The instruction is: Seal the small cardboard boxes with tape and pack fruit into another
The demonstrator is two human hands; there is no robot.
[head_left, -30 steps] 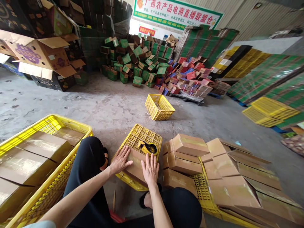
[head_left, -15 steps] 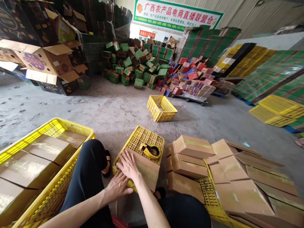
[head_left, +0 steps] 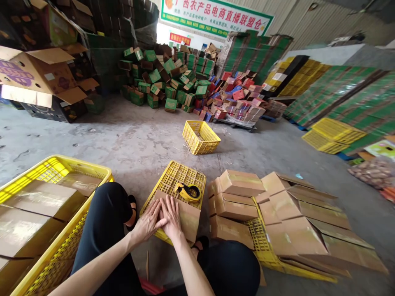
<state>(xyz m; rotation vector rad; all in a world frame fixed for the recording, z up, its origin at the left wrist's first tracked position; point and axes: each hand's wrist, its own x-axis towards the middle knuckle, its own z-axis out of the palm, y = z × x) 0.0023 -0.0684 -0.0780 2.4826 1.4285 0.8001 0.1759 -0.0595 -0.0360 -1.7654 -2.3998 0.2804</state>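
Note:
A cardboard box (head_left: pixel 189 218) lies on an upturned yellow plastic crate (head_left: pixel 168 179) between my knees. My left hand (head_left: pixel 147 222) lies flat over the box's left end, fingers stretched out. Beside it, my right hand (head_left: pixel 170 216) presses flat on the top of the box, its fingers pointing away from me. The two hands touch near the thumbs. A yellow and black tape dispenser (head_left: pixel 189 192) rests on the crate just beyond the box, touched by neither hand. The left end of the box is hidden under my hands.
At my left stands a big yellow crate (head_left: pixel 106 176) holding taped boxes (head_left: pixel 43 197). To my right, cardboard boxes (head_left: pixel 242 183) are stacked on and around another yellow crate (head_left: pixel 259 242). Ahead sits a yellow basket (head_left: pixel 200 144), with heaped green boxes (head_left: pixel 169 105) farther back.
My right hand has shifted right along the box top, and my left hand has moved up onto the box beside it. The view has turned slightly to the right.

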